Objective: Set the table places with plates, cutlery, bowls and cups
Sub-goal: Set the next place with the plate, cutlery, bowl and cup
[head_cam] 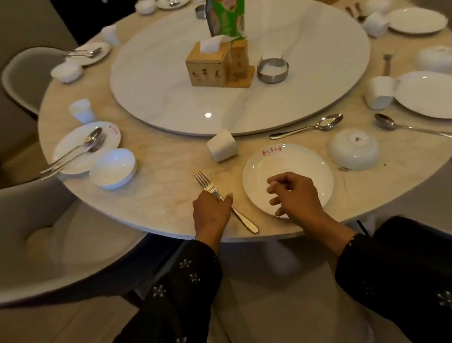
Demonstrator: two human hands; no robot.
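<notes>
Plates, cutlery, bowls and cups are all out on the surface [162, 180], but the places are unevenly finished. To your left, one place looks done: a plate [86, 147] carrying a spoon and fork, an upright bowl [112, 168] beside it, and an upright cup [81, 111] behind.

At the place in front of you, your left hand [210, 214] rests on the fork [223, 200], fingers curled over its neck; the fork lies on the surface just left of the near plate [284, 163]. A cup [221, 145] lies tipped on its side beyond it. Your right hand [294, 193] hovers over the near plate with fingers loosely curled and holds nothing. Further right, a spoon [307, 128] lies apart from the plate, and a bowl [353, 152] sits upside down.

On the far right, another plate [437, 93] has a tipped cup [380, 91], a loose spoon [416, 125], a fork and an overturned bowl around it.

By my judgement, you are roughly halfway round: this place needs fork and spoon on the plate, bowl turned, cup stood up; the right-hand places remain.
</notes>
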